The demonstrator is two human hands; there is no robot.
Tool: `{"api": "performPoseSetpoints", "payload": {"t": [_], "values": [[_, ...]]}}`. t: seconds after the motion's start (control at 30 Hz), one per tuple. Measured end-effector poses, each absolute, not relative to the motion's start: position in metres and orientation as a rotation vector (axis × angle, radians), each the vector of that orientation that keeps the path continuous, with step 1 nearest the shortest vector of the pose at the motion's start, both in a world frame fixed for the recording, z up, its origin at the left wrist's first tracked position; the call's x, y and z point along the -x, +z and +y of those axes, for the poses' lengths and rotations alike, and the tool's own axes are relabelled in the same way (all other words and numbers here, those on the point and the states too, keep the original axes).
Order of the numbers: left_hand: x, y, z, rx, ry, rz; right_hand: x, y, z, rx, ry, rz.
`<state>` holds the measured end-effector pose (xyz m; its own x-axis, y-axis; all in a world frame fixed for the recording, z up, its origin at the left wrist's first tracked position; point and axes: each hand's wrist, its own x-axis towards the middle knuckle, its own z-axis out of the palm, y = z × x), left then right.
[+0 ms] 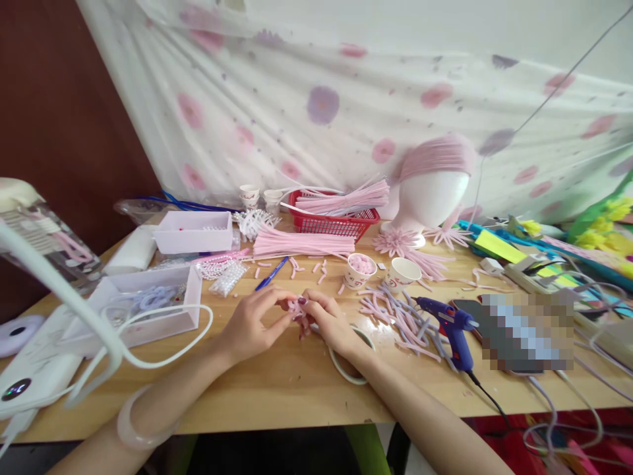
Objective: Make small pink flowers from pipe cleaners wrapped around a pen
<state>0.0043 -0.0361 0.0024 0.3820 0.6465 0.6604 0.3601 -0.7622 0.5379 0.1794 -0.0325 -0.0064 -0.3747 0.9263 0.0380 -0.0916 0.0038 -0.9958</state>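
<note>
Close together over the middle of the table, my left hand [253, 324] and my right hand [327, 319] pinch a small pink pipe-cleaner piece [295, 307] between their fingertips. Its exact shape is partly covered by the fingers. Under my right wrist lies a pale ring-shaped roll [342, 371], partly hidden by the forearm. Just beyond the hands are a blue pen [271, 274] and short cut pink pieces. A paper cup [357, 277] of pink pieces stands behind my right hand, beside another paper cup [403, 276]. Loose pink and grey-purple pipe cleaners [403, 320] lie to the right.
A blue glue gun [452, 326] and a phone [514, 336] lie right, among cables. Behind are a pink pipe-cleaner bundle [304, 244], a red basket [329, 226] and a white head form [428, 198]. White trays [192, 231] and a white cable [171, 359] are left.
</note>
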Motion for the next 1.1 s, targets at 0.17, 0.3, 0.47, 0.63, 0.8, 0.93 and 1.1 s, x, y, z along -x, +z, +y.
{"api": "performPoseSetpoints", "payload": {"t": [0.17, 0.3, 0.47, 0.63, 0.8, 0.93, 1.1], "values": [[-0.008, 0.003, -0.033, -1.792, 1.270, 0.939, -0.181, -0.007, -0.030, 0.874, 1.459, -1.503], [-0.008, 0.004, -0.029, -1.543, 1.259, 0.988, -0.183, -0.005, -0.031, 0.899, 1.377, -1.636], [-0.010, 0.000, -0.031, -1.602, 1.239, 0.996, -0.187, -0.002, -0.034, 0.986, 1.214, -1.865], [-0.012, -0.003, -0.035, -1.633, 1.241, 0.948, -0.186, 0.000, -0.032, 1.017, 1.428, -1.734], [-0.013, -0.003, -0.033, -1.529, 1.203, 0.999, -0.183, -0.002, -0.031, 0.902, 1.475, -1.645], [-0.014, -0.004, -0.030, -1.465, 1.154, 1.001, -0.183, -0.003, -0.032, 0.973, 1.393, -1.754], [-0.016, -0.005, -0.029, -1.338, 1.154, 0.989, -0.182, -0.003, -0.032, 0.972, 1.495, -1.667]]}}
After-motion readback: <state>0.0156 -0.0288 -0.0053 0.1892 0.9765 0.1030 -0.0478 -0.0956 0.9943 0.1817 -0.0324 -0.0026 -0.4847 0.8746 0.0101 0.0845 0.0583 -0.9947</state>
